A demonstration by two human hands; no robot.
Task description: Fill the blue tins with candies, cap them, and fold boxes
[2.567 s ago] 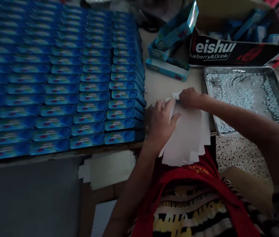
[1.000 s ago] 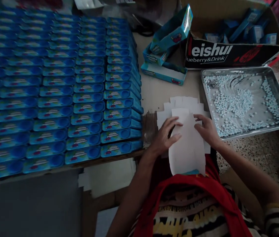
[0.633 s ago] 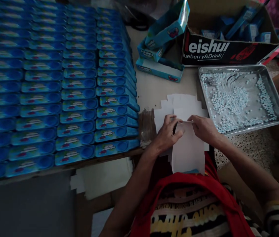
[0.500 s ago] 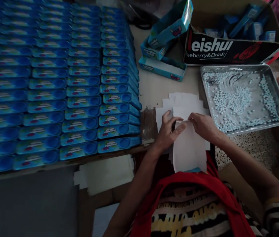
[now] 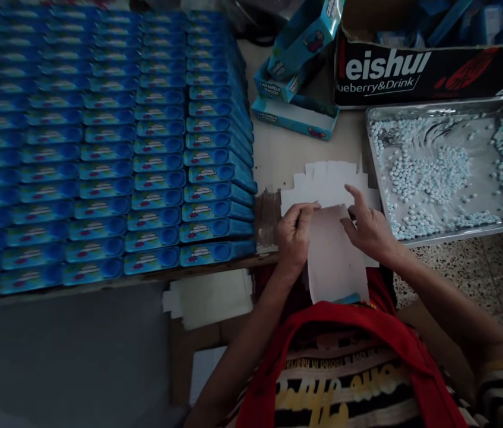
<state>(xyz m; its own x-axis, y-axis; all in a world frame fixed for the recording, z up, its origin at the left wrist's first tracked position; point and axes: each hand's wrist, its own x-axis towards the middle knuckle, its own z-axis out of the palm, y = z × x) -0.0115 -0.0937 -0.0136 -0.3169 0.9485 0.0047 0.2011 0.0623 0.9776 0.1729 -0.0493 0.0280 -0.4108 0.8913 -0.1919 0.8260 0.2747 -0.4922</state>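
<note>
A white-sided carton blank (image 5: 337, 255) with a blue patch at its lower end stands tilted against my lap. My left hand (image 5: 296, 229) is closed on its upper left corner, thumb and fingers pinched at the edge. At its upper right edge my right hand (image 5: 367, 227) is open, the index finger stretched out and the thumb apart, close to the edge; whether it touches is hard to tell. Beneath and beyond lie more flat white carton blanks (image 5: 329, 178) with stepped flaps, on the table edge.
Rows of filled-looking blue boxes (image 5: 157, 178) cover the left of the table. Blue open cartons (image 5: 296, 116) are stacked behind. On the right sits a metal tray (image 5: 433, 235) of small pale-blue candies, with a black cardboard box (image 5: 447, 77) of blue packs behind it.
My right hand has moved off the top edge, its index finger now stretched out. My left hand has shifted from spread fingers to a pinch on the blank's corner. The view has shifted slightly.
</note>
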